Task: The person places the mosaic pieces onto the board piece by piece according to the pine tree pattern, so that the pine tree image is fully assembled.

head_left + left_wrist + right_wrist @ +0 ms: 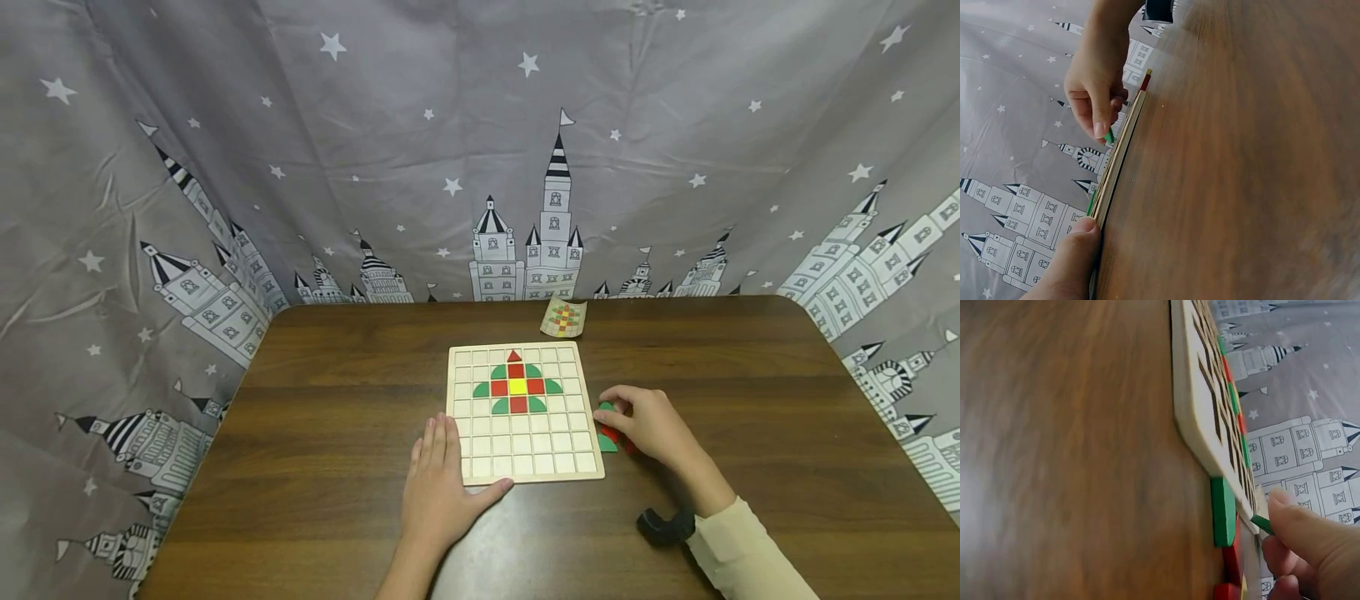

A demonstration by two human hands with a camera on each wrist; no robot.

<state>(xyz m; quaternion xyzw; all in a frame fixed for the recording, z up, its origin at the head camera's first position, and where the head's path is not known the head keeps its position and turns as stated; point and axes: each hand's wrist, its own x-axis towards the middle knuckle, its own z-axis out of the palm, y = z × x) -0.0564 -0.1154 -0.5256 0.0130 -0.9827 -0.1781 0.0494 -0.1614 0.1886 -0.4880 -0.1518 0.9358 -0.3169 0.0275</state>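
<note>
A square wooden grid board [517,479] lies on the table, with red, green and yellow pieces set in its upper cells in a tree-like pattern. My left hand [437,496] rests at the board's lower left corner, straight fingers along the left edge and thumb against the front edge. Beside the board's right edge, my right hand [647,421] pinches a green puzzle piece [1262,524] between thumb and fingers; its full shape is hidden. Below that hand, loose pieces lie against the board, among them a green one [607,444] and a red one [1227,592].
A small pattern card [563,317], slightly curled, lies behind the board near the table's back edge. A black strap [666,527] sits at my right wrist. Brown wooden table [337,400] surrounds the board, and a grey castle-print curtain [390,150] hangs behind.
</note>
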